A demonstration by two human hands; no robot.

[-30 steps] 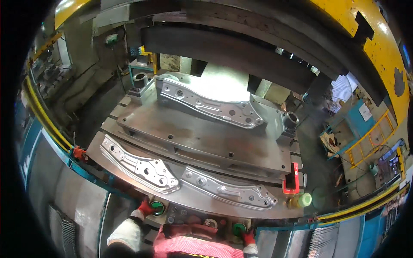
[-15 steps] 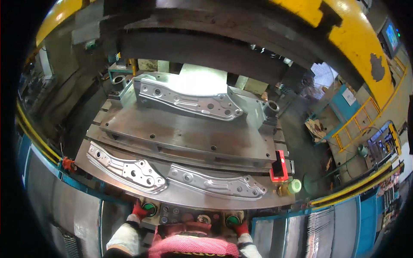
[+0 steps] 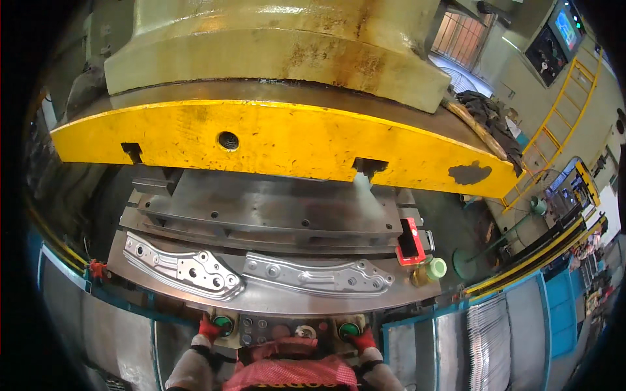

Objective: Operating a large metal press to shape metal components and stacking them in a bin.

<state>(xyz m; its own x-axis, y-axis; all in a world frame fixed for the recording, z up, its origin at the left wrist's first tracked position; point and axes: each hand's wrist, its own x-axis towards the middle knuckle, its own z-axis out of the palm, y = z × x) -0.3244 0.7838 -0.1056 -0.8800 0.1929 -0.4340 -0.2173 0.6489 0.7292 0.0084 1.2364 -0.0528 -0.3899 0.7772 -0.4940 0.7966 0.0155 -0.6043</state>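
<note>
My left hand, in a red glove, rests against the left green push button with fingers apart and nothing held. At the right green push button, my right hand, also red-gloved, lies along its outer side, likewise open and holding nothing. Just beyond the buttons, two stamped metal brackets lie side by side on the press table's front ledge: a left bracket and a right bracket. Behind them stands the lower die, its rear part hidden under the yellow press ram.
A red box-shaped thing and a bottle with a pale green cap stand at the ledge's right end. Between the buttons sits a control panel. Stacked metal parts lie at the right. A yellow ladder leans farther back.
The yellow press ram has come down over the lower die, hiding the bracket that lay on it. My hands stay at the two buttons. The view has shifted slightly.
</note>
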